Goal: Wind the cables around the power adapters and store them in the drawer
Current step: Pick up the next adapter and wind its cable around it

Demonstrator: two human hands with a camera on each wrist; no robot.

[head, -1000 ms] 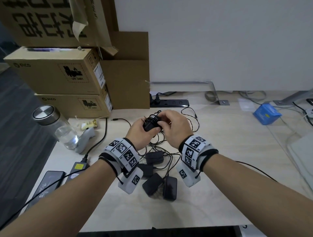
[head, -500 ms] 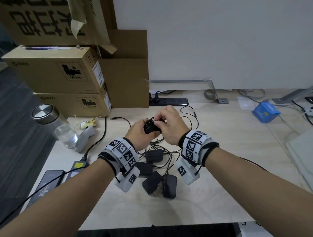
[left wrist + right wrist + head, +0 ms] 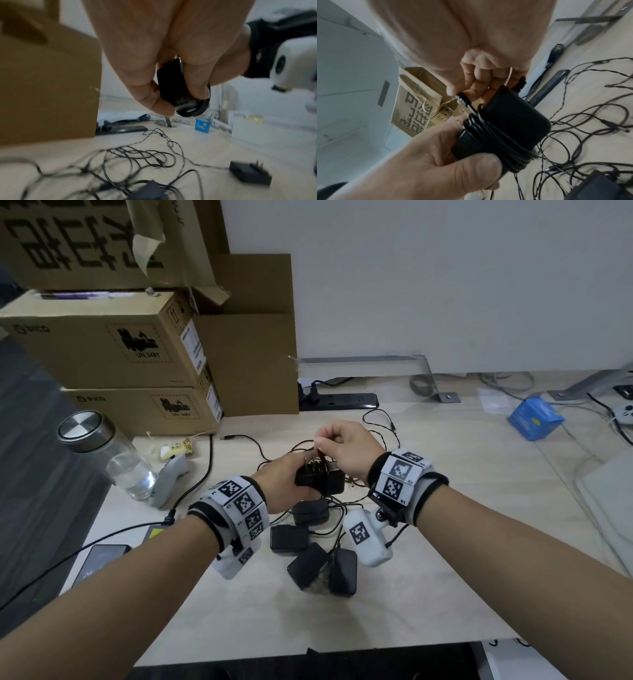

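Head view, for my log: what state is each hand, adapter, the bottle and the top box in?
Left hand: grips held adapter.
Right hand: pinches cable end.
Held adapter: off the desk, cable coiled round it.
Cable end: not yet tucked.
Four adapters on desk: cables loose, tangled.
Bottle: lid on.
Top cardboard box: flap torn open.

An office or tech storeroom, to judge by the pale wood-grain counter set against a plain white partition wall. Stacked brown cardboard shipping cartons at the back left, marked UN 3481. Beside them a black multi-socket power strip, grey metal monitor-stand legs and loose thin black cables.
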